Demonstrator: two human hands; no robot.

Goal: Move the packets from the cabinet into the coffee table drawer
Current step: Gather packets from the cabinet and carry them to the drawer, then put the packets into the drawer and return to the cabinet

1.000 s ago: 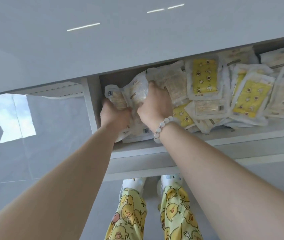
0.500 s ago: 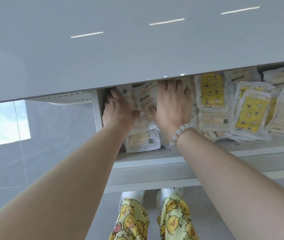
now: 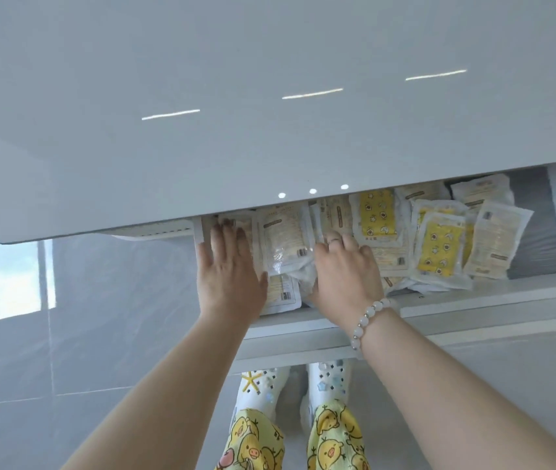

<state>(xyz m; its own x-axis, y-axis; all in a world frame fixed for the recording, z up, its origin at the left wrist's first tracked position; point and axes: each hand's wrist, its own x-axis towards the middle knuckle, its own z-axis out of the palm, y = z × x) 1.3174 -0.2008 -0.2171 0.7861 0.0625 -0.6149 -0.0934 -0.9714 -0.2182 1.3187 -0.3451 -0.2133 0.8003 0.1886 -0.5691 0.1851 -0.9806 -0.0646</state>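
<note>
The step in hand looks like bedding the packets (image 3: 334, 217) down in the open drawer (image 3: 473, 300) under the glossy desk top (image 3: 269, 96). At the drawer's left end the left hand (image 3: 230, 279) lies flat with its fingers straight and close together, pressing on the packets beside the left wall. It would do well to push down and back, since one pale packet (image 3: 281, 295) just right of its thumb sits at the very front edge. Between the hands a clear packet (image 3: 283, 232) rides up over the heap. The right hand (image 3: 344, 276) rests on top with fingers spread and slightly bent, gripping nothing that I can see. A gentle, even press should suit the slippery-looking wrappers. Farther right, yellow packets (image 3: 439, 247) lie overlapped, apart from both hands.
</note>
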